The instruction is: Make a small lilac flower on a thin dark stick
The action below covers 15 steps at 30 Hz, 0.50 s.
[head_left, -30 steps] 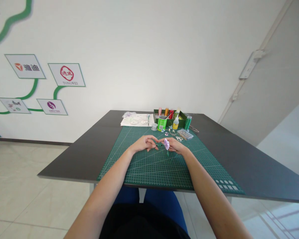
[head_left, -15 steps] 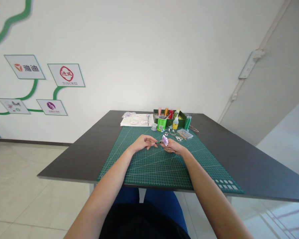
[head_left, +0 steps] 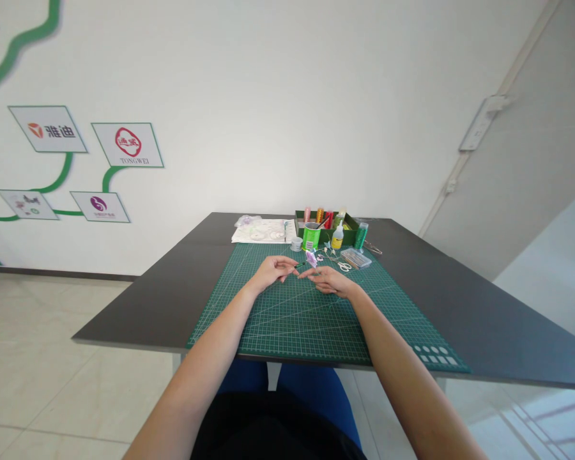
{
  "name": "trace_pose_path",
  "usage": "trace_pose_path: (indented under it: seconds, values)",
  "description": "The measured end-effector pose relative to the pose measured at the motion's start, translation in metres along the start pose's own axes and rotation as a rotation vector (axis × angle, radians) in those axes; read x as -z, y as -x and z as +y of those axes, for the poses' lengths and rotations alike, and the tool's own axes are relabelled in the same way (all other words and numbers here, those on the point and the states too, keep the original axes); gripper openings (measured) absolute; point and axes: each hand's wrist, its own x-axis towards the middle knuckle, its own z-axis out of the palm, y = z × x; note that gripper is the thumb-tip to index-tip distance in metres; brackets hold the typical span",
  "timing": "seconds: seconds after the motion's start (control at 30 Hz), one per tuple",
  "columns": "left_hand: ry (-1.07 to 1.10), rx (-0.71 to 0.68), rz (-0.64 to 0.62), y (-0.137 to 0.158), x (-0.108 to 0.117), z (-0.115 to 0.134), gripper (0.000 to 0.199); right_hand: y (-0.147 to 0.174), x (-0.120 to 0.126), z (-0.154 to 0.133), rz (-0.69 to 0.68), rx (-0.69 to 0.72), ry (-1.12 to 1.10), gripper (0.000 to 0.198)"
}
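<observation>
A small artificial flower [head_left: 311, 258] with pale purple petals on a thin dark green stem is pinched by the stem between the fingertips of my left hand [head_left: 274, 271]. Its bloom points right and away from me, over the cutting mat. My right hand [head_left: 329, 280] lies just below and right of the bloom, palm turned inward. Its fingers stretch out toward my left fingertips, and I see nothing held in them. Whether the right fingertips touch the left ones or the stem is too small to tell.
The green cutting mat [head_left: 306, 319] covers the table's middle. Behind my hands stand a green can [head_left: 311, 236], a glue bottle [head_left: 337, 237], a white spool [head_left: 296, 244] and a box [head_left: 352, 233] with thread spools. Scissors [head_left: 344, 266] and a clear case [head_left: 356, 258] lie right; white sheets [head_left: 261, 231] lie left.
The flower has tilted away from me, its bloom shifting left and up. My right hand has come away from beside the bloom, its fingers now stretched out below it. My left hand keeps the stem.
</observation>
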Motion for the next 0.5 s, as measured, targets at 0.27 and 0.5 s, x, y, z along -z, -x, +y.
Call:
trace_pose_path:
  seconds: [0.27, 0.5]
  values:
    - [0.001, 0.003, 0.085, -0.0008, 0.0022, -0.001, 0.033, 0.0046, -0.004, -0.0061, -0.018, 0.035, -0.06, 0.049]
    - [-0.019, 0.01, 0.07, 0.0001, 0.0021, 0.0007, 0.029, -0.0009, 0.0019, -0.0044, 0.206, 0.152, -0.208, 0.049]
